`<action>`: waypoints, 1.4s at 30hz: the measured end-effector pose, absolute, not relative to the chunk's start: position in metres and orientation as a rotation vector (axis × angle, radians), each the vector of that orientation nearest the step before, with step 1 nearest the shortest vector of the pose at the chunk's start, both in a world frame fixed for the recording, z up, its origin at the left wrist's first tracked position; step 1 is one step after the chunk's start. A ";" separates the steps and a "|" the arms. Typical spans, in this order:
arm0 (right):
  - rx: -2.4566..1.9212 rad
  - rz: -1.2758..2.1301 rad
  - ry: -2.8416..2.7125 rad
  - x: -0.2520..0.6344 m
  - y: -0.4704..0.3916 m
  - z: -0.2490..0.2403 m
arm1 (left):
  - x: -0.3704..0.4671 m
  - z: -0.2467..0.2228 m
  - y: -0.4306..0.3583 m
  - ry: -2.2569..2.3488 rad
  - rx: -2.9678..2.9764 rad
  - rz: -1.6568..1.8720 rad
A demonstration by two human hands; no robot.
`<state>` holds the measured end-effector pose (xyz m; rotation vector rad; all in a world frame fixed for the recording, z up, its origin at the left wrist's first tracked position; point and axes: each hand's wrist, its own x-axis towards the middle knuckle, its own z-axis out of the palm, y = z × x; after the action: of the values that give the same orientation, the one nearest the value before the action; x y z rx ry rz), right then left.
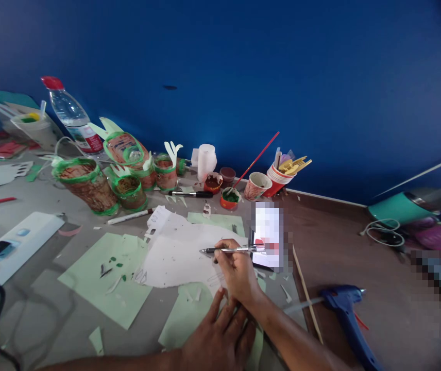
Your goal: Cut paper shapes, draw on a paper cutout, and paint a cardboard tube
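Observation:
My right hand [239,273] grips a clear-barrelled pen [230,250], its dark tip at the surface of a white sheet of paper [177,252]. The sheet has cut, uneven edges and small drawn outlines near its left and lower right parts. Fingers spread, my left hand [218,337] lies flat by the sheet's lower edge, beside my right wrist. Pale green paper [108,278] with small dark green scraps lies to the left. More green paper [177,319] shows under the white sheet. A phone with a lit screen [267,232] stands just beyond the pen's back end.
Painted brown and green containers [83,183] stand at the back left near a water bottle [69,113]. Small paint pots [229,198] and paper cups [278,180] line the wall. A blue glue gun [346,304] lies right of a thin wooden stick [305,288].

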<state>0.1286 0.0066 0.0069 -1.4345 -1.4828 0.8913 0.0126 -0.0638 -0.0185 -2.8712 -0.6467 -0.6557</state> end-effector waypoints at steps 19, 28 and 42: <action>-1.460 0.880 -1.505 0.128 0.006 0.008 | 0.013 -0.016 -0.063 -0.658 -2.891 -0.659; -1.420 0.861 -1.470 0.128 0.007 0.008 | 0.011 -0.018 -0.065 -0.632 -2.950 -0.558; -1.480 0.757 -1.535 0.126 0.006 0.010 | 0.013 -0.015 -0.064 -0.686 -2.912 -0.644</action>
<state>0.1263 0.0062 0.0104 -1.4796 -1.5346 0.7570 0.0129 -0.0637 -0.0147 -2.9123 -0.6855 -0.6442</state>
